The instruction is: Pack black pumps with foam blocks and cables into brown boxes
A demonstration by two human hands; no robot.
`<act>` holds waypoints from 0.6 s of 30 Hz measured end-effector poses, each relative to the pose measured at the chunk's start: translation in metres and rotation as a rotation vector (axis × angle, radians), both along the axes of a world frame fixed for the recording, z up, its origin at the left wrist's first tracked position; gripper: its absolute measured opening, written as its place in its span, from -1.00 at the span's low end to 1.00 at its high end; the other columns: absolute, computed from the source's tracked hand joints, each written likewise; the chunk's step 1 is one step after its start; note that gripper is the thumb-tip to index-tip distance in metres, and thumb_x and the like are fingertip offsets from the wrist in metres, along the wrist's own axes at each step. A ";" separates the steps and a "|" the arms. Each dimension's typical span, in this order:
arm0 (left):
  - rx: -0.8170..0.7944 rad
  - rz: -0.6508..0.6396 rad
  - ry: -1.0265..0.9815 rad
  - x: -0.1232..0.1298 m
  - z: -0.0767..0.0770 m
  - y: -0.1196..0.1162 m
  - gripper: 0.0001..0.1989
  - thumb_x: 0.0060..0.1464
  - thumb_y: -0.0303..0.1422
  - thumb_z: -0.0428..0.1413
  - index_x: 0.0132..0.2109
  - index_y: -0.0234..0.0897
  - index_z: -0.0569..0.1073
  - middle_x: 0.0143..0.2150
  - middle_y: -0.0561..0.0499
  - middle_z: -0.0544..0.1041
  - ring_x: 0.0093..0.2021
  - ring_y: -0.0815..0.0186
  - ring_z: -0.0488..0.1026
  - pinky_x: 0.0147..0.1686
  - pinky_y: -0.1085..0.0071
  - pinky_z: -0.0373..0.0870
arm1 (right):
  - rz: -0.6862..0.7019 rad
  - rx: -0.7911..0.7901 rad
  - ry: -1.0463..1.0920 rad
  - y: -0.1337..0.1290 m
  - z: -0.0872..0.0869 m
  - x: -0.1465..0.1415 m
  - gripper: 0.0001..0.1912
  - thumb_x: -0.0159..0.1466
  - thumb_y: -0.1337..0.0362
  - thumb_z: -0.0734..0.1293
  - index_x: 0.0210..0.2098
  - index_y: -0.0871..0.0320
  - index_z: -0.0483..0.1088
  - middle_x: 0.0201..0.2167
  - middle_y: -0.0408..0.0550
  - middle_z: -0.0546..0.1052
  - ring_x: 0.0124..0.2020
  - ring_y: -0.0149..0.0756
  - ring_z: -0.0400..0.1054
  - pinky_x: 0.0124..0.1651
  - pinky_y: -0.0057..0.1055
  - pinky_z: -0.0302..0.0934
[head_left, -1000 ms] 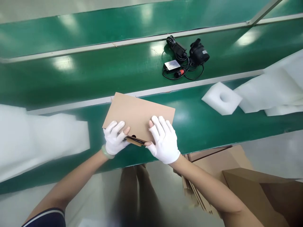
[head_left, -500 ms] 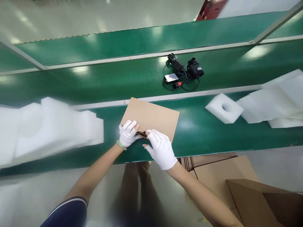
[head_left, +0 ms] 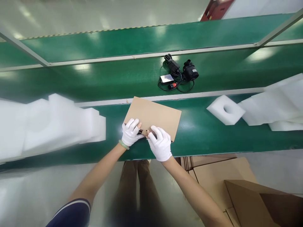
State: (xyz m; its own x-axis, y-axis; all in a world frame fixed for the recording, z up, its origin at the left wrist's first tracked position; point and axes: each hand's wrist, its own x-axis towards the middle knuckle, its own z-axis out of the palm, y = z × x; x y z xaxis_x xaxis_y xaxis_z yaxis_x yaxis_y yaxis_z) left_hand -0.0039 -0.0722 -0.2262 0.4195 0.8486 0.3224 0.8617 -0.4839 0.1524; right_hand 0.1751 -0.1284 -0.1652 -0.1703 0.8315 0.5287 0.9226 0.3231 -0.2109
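A brown cardboard box [head_left: 155, 112] lies at an angle on the green bench in front of me. My left hand [head_left: 131, 132], in a white glove with bare fingertips, grips its near left edge. At the middle of that near edge my right hand [head_left: 161, 143], gloved the same way, pinches a small folded flap of the cardboard. A dark gap shows along the edge between the two hands. The fingers of both hands are bent onto the cardboard, and the underside of the box is hidden.
A black pump [head_left: 190, 71] with cables and a power adapter [head_left: 172, 65] sits on the green belt [head_left: 106, 77] beyond. White foam pieces [head_left: 68, 121] are piled at left; a foam block with a hole [head_left: 219, 110] lies at right. Flattened cartons [head_left: 217, 176] rest below the bench.
My right hand has shifted slightly up and closed in on the near edge, where a folded cardboard flap now shows. The left hand keeps its hold. The whole view has shifted slightly.
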 end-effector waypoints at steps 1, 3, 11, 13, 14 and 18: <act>0.008 -0.001 -0.008 0.000 0.000 0.000 -0.41 -0.06 0.15 0.06 -0.01 -0.12 0.44 0.06 -0.20 0.46 0.12 -0.04 0.30 -0.05 0.10 0.12 | -0.005 -0.013 -0.025 0.001 0.000 0.000 -0.88 0.27 0.30 0.29 -0.20 0.10 0.43 -0.03 0.01 0.46 -0.01 -0.19 0.27 -0.10 -0.27 0.13; 0.025 -0.002 -0.018 0.000 0.000 0.000 -0.41 -0.07 0.16 0.06 -0.02 -0.13 0.44 0.04 -0.20 0.47 0.11 -0.04 0.31 -0.05 0.10 0.12 | 0.006 -0.026 -0.061 0.001 0.001 0.001 -0.87 0.28 0.31 0.28 -0.19 0.10 0.43 -0.01 0.00 0.45 0.02 -0.19 0.26 -0.06 -0.27 0.14; 0.053 -0.012 -0.054 0.001 -0.002 -0.001 -0.45 -0.08 0.11 0.10 -0.04 -0.13 0.44 0.01 -0.21 0.48 0.09 -0.04 0.33 -0.04 0.08 0.11 | 0.106 -0.147 -0.066 0.002 0.000 0.005 -0.84 0.28 0.40 0.26 -0.18 0.10 0.42 0.03 -0.07 0.45 0.05 -0.22 0.25 0.03 -0.23 0.10; -0.010 0.007 -0.043 0.003 0.001 -0.001 -0.46 -0.07 0.09 0.10 -0.04 -0.13 0.44 0.03 -0.21 0.47 0.09 -0.04 0.33 -0.04 0.07 0.12 | 0.090 -0.156 -0.039 0.004 0.001 0.005 -0.83 0.29 0.40 0.24 -0.17 0.10 0.41 0.01 -0.04 0.46 0.06 -0.22 0.25 0.06 -0.23 0.08; -0.032 0.019 -0.034 0.004 0.003 -0.001 -0.47 -0.07 0.08 0.10 -0.04 -0.13 0.44 0.03 -0.21 0.47 0.10 -0.04 0.33 -0.04 0.08 0.13 | 0.082 -0.171 -0.023 0.005 0.002 0.005 -0.84 0.29 0.40 0.24 -0.17 0.11 0.41 -0.01 -0.02 0.46 0.05 -0.23 0.25 0.06 -0.23 0.08; -0.017 -0.004 -0.060 0.002 0.026 -0.006 -0.53 -0.03 -0.02 0.09 -0.04 -0.19 0.44 0.07 -0.21 0.45 0.12 -0.02 0.32 -0.04 0.11 0.17 | 0.041 -0.258 0.032 0.011 0.007 0.006 -0.85 0.28 0.35 0.25 -0.16 0.17 0.38 -0.11 0.05 0.47 -0.06 -0.21 0.30 -0.04 -0.27 0.16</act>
State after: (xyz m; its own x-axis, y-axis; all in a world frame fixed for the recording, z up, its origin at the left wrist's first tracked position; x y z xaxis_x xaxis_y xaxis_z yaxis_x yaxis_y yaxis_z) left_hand -0.0018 -0.0781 -0.1999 0.4029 0.8526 0.3330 0.8491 -0.4840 0.2119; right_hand 0.1810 -0.1170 -0.1583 -0.1936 0.9322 0.3059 0.9014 0.2921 -0.3198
